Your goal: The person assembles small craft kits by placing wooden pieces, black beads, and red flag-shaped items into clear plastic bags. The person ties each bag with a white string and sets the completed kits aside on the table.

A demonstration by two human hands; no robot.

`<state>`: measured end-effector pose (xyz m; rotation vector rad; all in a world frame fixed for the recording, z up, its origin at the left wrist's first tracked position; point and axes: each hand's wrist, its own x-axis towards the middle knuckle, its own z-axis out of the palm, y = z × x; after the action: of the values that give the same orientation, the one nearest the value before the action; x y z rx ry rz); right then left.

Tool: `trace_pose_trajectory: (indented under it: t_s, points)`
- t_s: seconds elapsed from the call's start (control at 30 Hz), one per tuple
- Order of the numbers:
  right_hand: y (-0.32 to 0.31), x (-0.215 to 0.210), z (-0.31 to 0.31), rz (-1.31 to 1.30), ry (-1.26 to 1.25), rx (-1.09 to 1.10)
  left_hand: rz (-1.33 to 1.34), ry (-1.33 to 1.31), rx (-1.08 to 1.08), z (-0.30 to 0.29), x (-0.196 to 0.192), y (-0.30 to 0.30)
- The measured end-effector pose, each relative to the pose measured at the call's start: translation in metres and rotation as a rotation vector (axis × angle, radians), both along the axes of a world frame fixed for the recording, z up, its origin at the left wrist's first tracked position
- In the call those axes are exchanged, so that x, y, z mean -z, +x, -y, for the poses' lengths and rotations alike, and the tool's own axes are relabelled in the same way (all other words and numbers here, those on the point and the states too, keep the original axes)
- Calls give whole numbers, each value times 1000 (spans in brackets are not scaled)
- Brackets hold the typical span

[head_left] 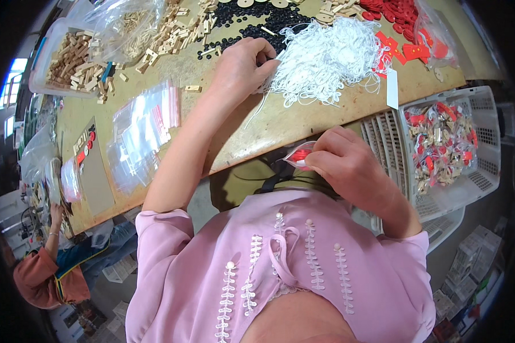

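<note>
My left hand (243,68) is at the left edge of a heap of white strings (335,60) on the table, its thumb and fingers pinched on a white string. Below it, a loose strand trails toward the table's front edge. In front of that edge, over my lap, my right hand (346,160) is closed on the rim of a small clear plastic bag (296,154). Red and white pieces show inside the bag; the rest of its contents is hidden.
Small black rings (263,23), loose wooden blocks (151,56) and red discs (392,17) lie farther back. Flat clear bags (140,131) lie left. A white plastic basket (486,131) holds filled bags at right. Another person (48,274) works at far left.
</note>
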<state>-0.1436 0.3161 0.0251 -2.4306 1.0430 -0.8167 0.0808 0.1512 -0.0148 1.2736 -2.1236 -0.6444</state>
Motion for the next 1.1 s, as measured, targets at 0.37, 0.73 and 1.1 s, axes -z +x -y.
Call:
trace_pose_trajectory:
  t_s: [0.37,0.73,1.1]
  points:
    - [-6,-34,11,52,-55,67,-726,496,0,11,-3,44]
    - [26,-35,33,118,-90,4,-837,180,58,-37,-71,73]
    - [35,-35,38,68,-123,-66,-160,235,-193,-75,-33,112]
